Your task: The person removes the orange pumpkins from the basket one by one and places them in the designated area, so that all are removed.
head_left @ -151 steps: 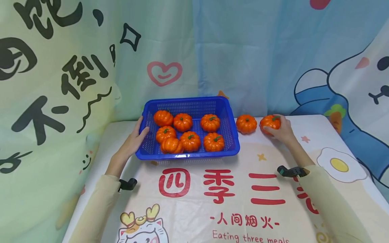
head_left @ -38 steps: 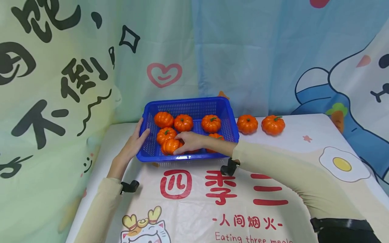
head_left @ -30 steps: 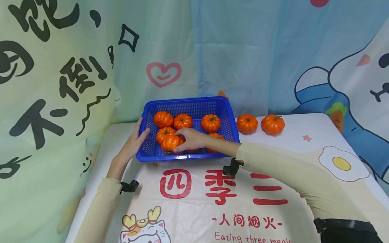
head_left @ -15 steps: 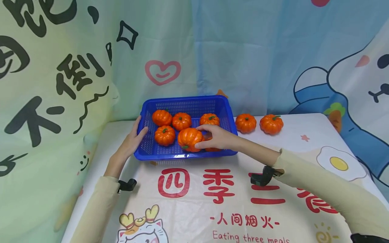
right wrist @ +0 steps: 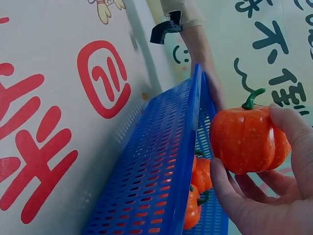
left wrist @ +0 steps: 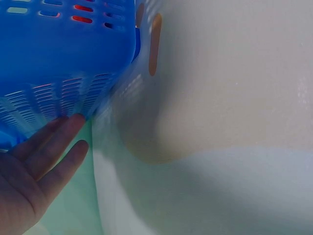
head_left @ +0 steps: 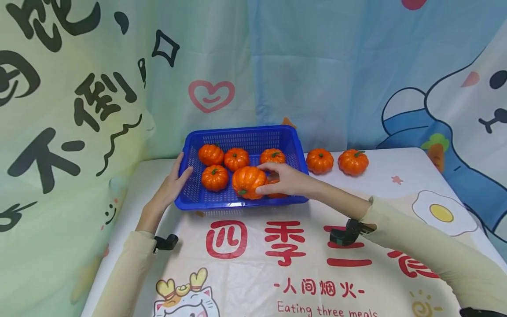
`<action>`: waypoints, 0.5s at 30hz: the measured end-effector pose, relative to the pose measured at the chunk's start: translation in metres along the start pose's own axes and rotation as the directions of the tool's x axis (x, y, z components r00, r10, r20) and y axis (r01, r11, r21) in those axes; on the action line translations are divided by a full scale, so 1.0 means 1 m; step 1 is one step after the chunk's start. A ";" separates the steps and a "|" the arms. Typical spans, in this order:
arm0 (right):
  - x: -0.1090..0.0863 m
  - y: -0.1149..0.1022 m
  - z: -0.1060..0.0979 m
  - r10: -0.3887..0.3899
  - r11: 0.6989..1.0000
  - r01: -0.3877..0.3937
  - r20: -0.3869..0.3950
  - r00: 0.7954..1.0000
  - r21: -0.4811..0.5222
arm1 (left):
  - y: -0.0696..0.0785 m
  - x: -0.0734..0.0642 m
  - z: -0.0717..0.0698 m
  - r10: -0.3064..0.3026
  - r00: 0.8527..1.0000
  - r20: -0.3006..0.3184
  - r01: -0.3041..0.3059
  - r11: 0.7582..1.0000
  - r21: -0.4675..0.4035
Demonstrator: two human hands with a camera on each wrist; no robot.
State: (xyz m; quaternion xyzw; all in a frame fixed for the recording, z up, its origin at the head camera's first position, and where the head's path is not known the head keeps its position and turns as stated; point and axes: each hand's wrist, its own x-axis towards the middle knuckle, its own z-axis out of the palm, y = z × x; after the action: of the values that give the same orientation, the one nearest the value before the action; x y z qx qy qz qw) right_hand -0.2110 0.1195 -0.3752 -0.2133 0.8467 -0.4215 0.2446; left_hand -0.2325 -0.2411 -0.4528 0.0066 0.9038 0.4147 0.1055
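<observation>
My right hand [head_left: 286, 179] pinches a small orange toy pumpkin [head_left: 248, 182] with a green stem, raised over the front middle of the blue plastic basket [head_left: 237, 204]. In the right wrist view the thumb and fingers curl round this pumpkin [right wrist: 247, 139], above the basket wall [right wrist: 151, 156]. Several like pumpkins lie inside, among them one at the left [head_left: 214, 178]; one at the front right is partly hidden by my right hand. My left hand [head_left: 173, 184] rests against the basket's left side; its fingers [left wrist: 58, 142] look straight against the outer wall.
Two more pumpkins, a nearer one [head_left: 319, 161] and a farther one [head_left: 353, 162], sit on the table right of the basket. A printed cloth [head_left: 253, 277] covers the table. A patterned curtain [head_left: 309, 66] hangs close behind the basket and along the left side.
My right hand left the pumpkin on the table at right, reached into the basket, took a pumpkin from the front left, and brought it up and rightward. My left hand stayed at the basket.
</observation>
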 end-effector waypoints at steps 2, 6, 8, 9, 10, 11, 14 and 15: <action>-0.002 0.000 0.000 0.008 1.000 -0.008 -0.008 1.000 -0.005 | -0.001 0.000 0.001 -0.001 1.000 0.001 0.001 1.000 -0.002; -0.006 0.002 -0.003 0.026 1.000 -0.026 -0.028 0.999 -0.013 | 0.000 0.000 0.001 -0.006 1.000 0.005 0.006 1.000 0.001; -0.008 0.005 -0.005 0.030 1.000 -0.030 -0.038 0.999 -0.003 | 0.000 0.000 0.000 -0.007 1.000 0.004 0.007 1.000 0.001; -0.009 0.005 -0.005 0.031 0.999 -0.030 -0.044 0.999 0.011 | 0.000 0.000 0.000 -0.006 1.000 0.004 0.006 1.000 0.002; -0.010 0.007 -0.006 0.027 0.999 -0.025 -0.052 0.998 0.026 | 0.000 0.000 0.000 -0.006 1.000 0.004 0.006 1.000 0.001; -0.012 0.008 -0.007 0.023 0.999 -0.021 -0.060 0.998 0.041 | 0.000 0.000 0.000 -0.006 1.000 0.004 0.006 1.000 0.001; -0.017 0.010 -0.009 0.017 0.996 -0.009 -0.095 0.995 0.084 | -0.001 0.000 0.000 -0.001 1.000 0.001 0.001 1.000 0.000; -0.019 0.011 -0.010 0.013 0.995 -0.002 -0.106 0.994 0.100 | -0.001 0.000 0.000 0.000 1.000 0.000 0.000 1.000 -0.002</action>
State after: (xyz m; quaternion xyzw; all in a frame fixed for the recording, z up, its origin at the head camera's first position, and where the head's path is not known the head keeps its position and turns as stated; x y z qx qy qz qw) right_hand -0.2037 0.1422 -0.3742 -0.1749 0.8373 -0.4731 0.2108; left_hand -0.2323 -0.2414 -0.4533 0.0065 0.9034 0.4154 0.1056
